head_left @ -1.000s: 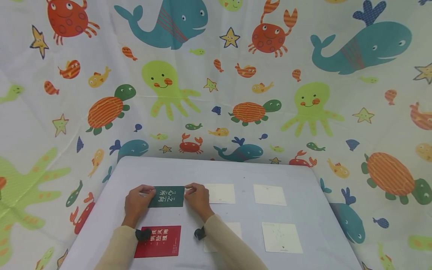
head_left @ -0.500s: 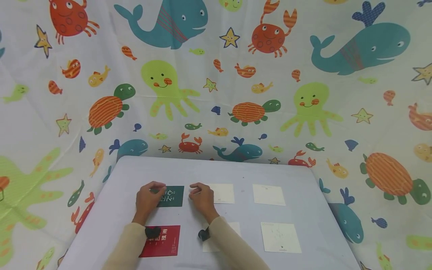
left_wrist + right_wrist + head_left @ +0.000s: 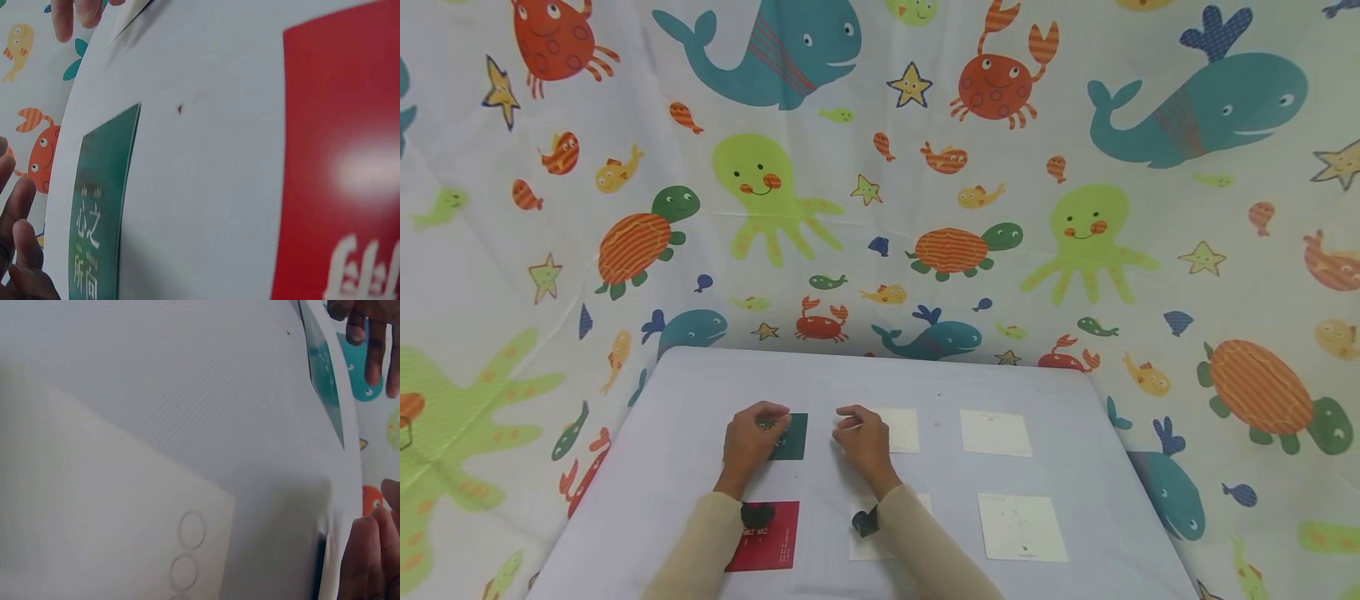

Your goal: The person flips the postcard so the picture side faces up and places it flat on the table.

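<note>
The green card (image 3: 793, 440) lies face up in the far left part of the bench (image 3: 1097, 442), well inside the left edge. Its left portion is hidden under the left hand (image 3: 751, 440).

Handling, as judged: the step in hand appears to be placing thin cards by their edges. Lift the fingers straight up before any sideways travel, so that a palm does not drag the card. To pick up a card, raise one edge with a fingertip, then pinch both short ends. Hold the forearms high.

Orientation: the long axis runs roughly parallel to the far edge of the bench. The tops of the white characters point toward the right edge.

Fingers: those of the left hand are loosely bent above the card and grasp nothing. Those of the right hand (image 3: 867, 442) are likewise released, beside the far middle white card (image 3: 905, 429); contact with that card cannot be confirmed.

Surroundings: the red card (image 3: 782, 542) lies nearer the near edge, partly beneath the left forearm. The right forearm covers part of the near middle white card (image 3: 868, 546). Toward the right edge lie the far right white card (image 3: 996, 433) and the near right white card (image 3: 1022, 529).
</note>
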Demonstrator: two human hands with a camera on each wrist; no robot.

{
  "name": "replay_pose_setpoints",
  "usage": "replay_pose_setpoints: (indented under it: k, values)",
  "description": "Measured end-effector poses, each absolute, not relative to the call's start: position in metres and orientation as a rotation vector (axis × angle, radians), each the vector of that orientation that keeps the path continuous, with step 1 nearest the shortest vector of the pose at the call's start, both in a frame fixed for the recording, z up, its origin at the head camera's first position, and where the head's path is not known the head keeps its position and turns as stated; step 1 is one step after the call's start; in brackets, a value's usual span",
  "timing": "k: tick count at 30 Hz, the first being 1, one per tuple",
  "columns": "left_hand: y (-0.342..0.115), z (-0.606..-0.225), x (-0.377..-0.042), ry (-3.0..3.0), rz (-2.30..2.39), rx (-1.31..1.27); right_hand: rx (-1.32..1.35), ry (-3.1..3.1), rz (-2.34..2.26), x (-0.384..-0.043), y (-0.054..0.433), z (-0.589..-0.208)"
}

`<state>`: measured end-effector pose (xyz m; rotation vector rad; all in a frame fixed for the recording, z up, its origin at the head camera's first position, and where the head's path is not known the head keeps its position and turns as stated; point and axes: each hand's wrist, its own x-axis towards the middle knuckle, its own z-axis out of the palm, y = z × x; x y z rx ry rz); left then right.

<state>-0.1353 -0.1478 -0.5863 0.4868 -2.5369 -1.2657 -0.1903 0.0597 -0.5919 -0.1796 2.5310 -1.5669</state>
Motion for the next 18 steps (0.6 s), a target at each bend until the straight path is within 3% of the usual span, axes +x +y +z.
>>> replay_pose_setpoints:
  k: [18]
  values:
    - [-0.118, -0.586, -0.146, -2.537, -1.303, 0.401, -0.181, 2.677, -1.478, -0.192, 0.083, -0.588]
